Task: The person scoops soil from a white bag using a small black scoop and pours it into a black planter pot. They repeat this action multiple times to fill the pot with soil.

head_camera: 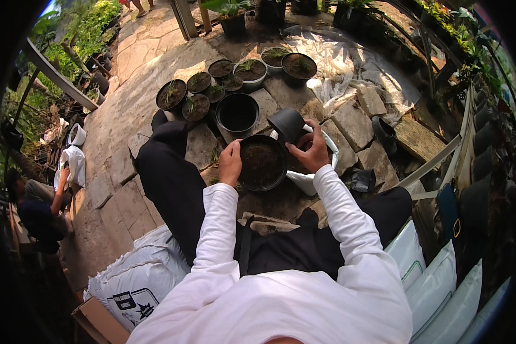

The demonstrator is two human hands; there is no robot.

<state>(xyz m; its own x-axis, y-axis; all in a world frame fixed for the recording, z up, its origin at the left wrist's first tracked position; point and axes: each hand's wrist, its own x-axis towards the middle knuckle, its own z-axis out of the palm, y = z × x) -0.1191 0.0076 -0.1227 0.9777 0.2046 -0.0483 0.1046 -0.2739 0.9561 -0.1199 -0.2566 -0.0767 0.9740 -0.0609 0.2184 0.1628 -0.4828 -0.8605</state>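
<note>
My left hand grips the left rim of a round black plastic pot with dark soil in it. In my right hand is a smaller black plastic pot, tilted, just above the soil pot's right rim. A white plastic sack lies partly behind my right hand; its contents are mostly hidden. An empty-looking black pot stands on the paving just beyond. Past it, several soil-filled pots with small grassy plants stand grouped, among them a black one and a white one.
Clear plastic sheeting lies beyond loose paving blocks. Filled white sacks flank me on both sides. A black pot lies at the right near a metal frame. Another person sits at the far left.
</note>
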